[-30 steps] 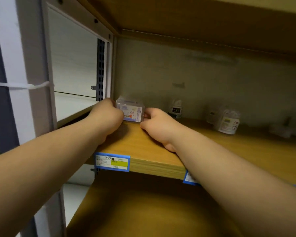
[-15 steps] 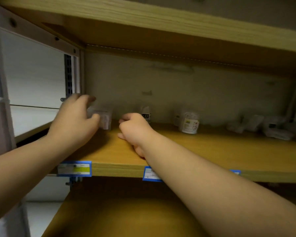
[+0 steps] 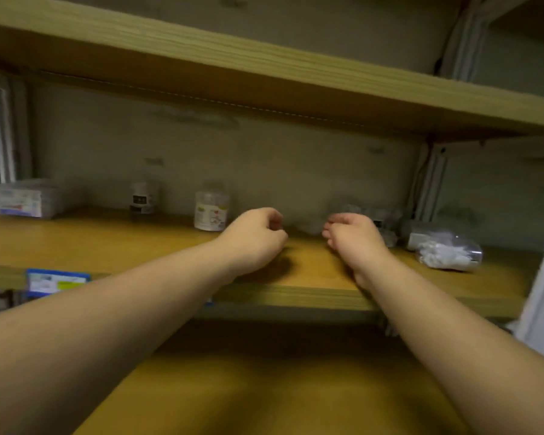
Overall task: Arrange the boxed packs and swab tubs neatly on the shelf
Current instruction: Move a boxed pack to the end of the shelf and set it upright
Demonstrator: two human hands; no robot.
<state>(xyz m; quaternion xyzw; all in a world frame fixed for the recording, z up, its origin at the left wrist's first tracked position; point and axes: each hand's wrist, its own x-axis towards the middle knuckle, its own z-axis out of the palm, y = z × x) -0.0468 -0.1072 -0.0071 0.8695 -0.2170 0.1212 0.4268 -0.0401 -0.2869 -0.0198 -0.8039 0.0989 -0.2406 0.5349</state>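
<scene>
Over the shelf [image 3: 107,240], left hand [image 3: 255,237], right hand [image 3: 352,237], loosely curled, empty

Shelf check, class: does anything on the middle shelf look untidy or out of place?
Yes. At the right end, clear bags of white items lie slumped in a loose heap, while the tub and box further left stand upright, widely spaced.
</scene>
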